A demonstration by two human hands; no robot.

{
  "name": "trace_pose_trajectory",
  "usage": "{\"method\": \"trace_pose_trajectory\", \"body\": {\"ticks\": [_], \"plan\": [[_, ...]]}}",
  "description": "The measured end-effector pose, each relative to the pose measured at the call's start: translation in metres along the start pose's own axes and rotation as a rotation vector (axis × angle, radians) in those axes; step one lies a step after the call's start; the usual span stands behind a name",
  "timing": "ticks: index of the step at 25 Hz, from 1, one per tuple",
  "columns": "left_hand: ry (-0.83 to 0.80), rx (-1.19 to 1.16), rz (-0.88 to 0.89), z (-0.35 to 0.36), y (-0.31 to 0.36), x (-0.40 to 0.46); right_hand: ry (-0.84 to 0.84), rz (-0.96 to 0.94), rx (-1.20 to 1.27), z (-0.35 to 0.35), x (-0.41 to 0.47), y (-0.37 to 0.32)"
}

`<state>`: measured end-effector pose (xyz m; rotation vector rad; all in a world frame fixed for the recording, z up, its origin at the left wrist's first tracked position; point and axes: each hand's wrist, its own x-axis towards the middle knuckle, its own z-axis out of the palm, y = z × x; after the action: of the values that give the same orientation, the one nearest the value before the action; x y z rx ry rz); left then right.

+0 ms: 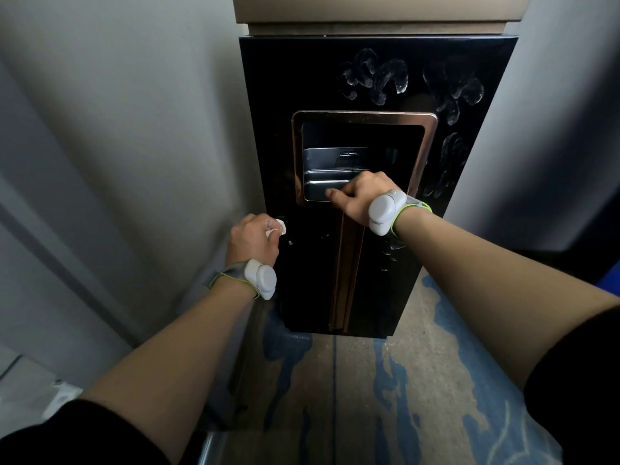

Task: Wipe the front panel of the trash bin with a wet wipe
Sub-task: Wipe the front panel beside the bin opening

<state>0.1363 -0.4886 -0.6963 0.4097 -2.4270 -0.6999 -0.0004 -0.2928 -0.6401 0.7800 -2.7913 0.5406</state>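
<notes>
Fingers (268,226) of the left hand (251,239) are pinched together on a small crumpled white wet wipe (280,227), held against the lower left part of the glossy black front panel (268,129) of a tall trash bin. Just behind that hand, a grey plastic sensor on a green-edged wrist strap (260,278) sits on the left wrist; a matching one (385,209) sits on the right wrist. Both forearms are bare, with black sleeves pushed up near the elbows.

Farther in, the right hand (357,196) is curled shut on the lower edge of the silver metal flap (322,189) inside the copper-trimmed rectangular opening (297,156), thumb pointing left along the flap. A copper vertical strip (347,273) runs down the panel below this opening.

Higher on the panel, whitish smeared marks (375,75) spread across the upper right area and down the right side. Above the panel sits a beige top section (375,11). Blue-and-tan patterned carpet (419,380) covers the floor in front of the bin, and pale grey walls (117,129) flank it.
</notes>
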Motion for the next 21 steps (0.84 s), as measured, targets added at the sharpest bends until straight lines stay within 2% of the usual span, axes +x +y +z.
{"method": "trace_pose_trajectory", "body": {"ticks": [7,12,21], "plan": [[0.007,0.042,-0.021,-0.008,-0.011,0.003,0.014,-0.003,-0.015,-0.001,-0.001,0.001],[0.035,-0.027,0.078,-0.004,0.005,-0.006,0.017,-0.004,-0.022,-0.001,-0.001,-0.001],[-0.034,-0.103,0.209,0.029,0.036,-0.018,0.025,0.005,-0.004,0.001,0.0,-0.001]]}}
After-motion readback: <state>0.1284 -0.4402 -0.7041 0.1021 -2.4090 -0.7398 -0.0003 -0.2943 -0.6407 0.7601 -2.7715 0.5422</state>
